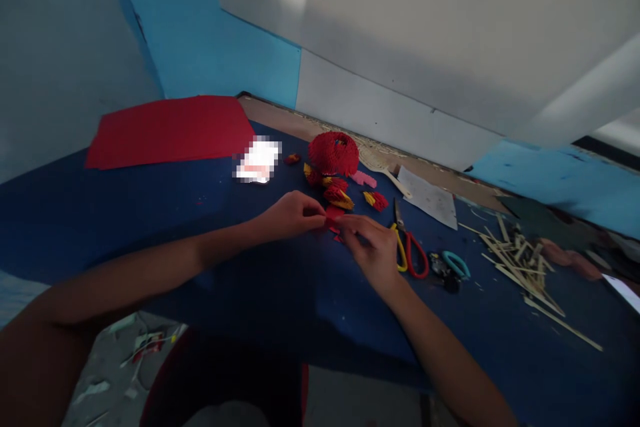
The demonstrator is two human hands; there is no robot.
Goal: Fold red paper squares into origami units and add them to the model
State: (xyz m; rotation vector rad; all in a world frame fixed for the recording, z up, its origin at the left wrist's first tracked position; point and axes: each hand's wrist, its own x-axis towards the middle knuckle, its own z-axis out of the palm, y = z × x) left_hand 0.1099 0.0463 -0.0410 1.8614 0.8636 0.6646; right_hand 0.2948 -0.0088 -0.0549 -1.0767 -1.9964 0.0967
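My left hand (295,215) and my right hand (373,245) meet over the table, fingertips pinched on a small piece of red paper (333,213). Its exact folds are partly covered by my fingers. A few red paper scraps (337,237) lie just below the fingertips. Right behind them sit several red-and-yellow folded-paper pieces (339,197) and a round red body (333,152) built of many small folded units. Beside my right hand are scissors (416,255) with one red and one yellow handle.
On the blue table (210,307) lie large red sheets (175,130), a lit phone (259,160), a pink piece (365,179), a pale spatula-like utensil (397,183), a white sheet (427,197), a teal-handled tool (456,265) and a heap of thin wooden sticks (523,267). A wall stands behind.
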